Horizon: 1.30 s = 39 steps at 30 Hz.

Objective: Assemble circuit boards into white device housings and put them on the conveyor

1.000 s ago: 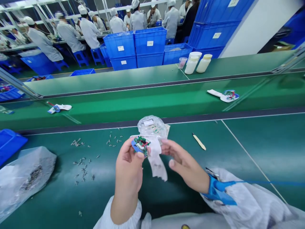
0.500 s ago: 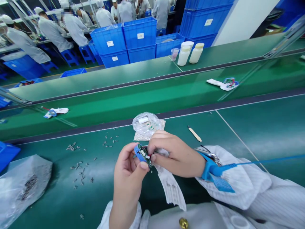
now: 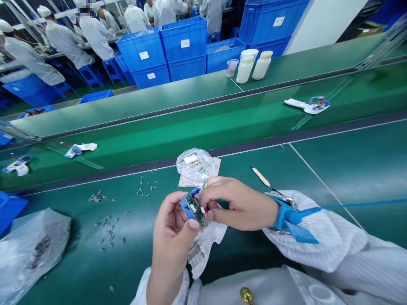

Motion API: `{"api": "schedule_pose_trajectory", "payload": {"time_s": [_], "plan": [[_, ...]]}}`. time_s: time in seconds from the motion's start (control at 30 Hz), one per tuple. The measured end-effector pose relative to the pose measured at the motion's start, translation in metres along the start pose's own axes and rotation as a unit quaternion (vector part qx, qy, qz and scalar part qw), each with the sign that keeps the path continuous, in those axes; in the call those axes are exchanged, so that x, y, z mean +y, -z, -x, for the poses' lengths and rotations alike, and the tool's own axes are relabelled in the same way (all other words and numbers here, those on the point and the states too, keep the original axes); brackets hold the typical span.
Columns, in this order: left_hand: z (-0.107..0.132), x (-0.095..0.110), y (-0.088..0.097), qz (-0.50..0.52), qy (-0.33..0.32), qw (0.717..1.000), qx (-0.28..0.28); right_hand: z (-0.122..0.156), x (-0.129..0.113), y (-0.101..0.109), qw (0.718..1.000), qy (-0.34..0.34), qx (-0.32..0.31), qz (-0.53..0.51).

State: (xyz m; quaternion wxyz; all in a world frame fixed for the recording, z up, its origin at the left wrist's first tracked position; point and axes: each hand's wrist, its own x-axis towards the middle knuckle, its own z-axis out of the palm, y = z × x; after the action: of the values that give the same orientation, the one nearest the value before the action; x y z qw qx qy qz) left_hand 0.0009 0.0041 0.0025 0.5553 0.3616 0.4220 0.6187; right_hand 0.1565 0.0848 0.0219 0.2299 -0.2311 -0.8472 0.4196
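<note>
My left hand (image 3: 173, 233) is closed around a blue-rimmed electronic housing with a green circuit board (image 3: 194, 207), tilted with the board facing up and right. The fingers of my right hand (image 3: 230, 205) are pinched at the board's right side, beside a small red-and-white part; what they grip is mostly hidden. Below my hands hangs a crumpled white strip (image 3: 200, 258), its upper end hidden behind them. Just beyond lies a clear plastic bag (image 3: 195, 165) with small parts. A blue wrist strap (image 3: 284, 216) with a cord circles my right wrist.
Small metal screws (image 3: 110, 233) lie scattered at left, near a plastic bag of screws (image 3: 41, 250). A wooden-handled tool (image 3: 260, 176) lies at right. White handle-shaped assemblies (image 3: 313, 106) sit on the green conveyor (image 3: 178, 131). Bottles (image 3: 244, 70), blue crates (image 3: 184, 42) and co-workers stand beyond.
The white strip has swung left beneath my hands. The blue-rimmed housing has turned slightly, showing more board. Assemblies on the conveyor have shifted right, and another now shows at far left.
</note>
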Motion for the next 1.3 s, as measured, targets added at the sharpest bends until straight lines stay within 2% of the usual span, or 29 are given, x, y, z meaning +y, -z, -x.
{"api": "schedule_pose_trajectory", "payload": {"time_s": [0.13,0.3,0.53,0.67,0.77,1.1,1.3], "plan": [[-0.002,-0.001,0.0,-0.005,0.004,0.999,0.031,0.002,0.002,-0.001,0.999,0.017,0.031,-0.007],[-0.005,-0.003,-0.004,0.028,0.018,0.998,0.045,0.003,0.005,-0.005,0.996,0.025,0.076,-0.049],[-0.007,-0.004,-0.005,0.05,0.029,0.998,0.022,0.008,0.009,-0.01,0.978,0.036,0.15,-0.144],[-0.006,-0.004,-0.006,0.042,0.033,0.998,-0.013,0.009,0.005,-0.01,0.971,-0.005,0.143,-0.19],[-0.005,-0.004,-0.008,0.038,0.042,0.998,-0.034,0.006,-0.001,-0.006,0.977,-0.005,0.129,-0.168],[0.003,0.003,-0.009,-0.009,0.041,0.999,-0.027,0.0,-0.016,0.007,0.991,0.019,0.116,-0.058],[0.003,0.004,-0.009,-0.026,0.048,0.997,-0.047,0.001,-0.021,0.01,0.992,0.029,0.118,-0.014]]}}
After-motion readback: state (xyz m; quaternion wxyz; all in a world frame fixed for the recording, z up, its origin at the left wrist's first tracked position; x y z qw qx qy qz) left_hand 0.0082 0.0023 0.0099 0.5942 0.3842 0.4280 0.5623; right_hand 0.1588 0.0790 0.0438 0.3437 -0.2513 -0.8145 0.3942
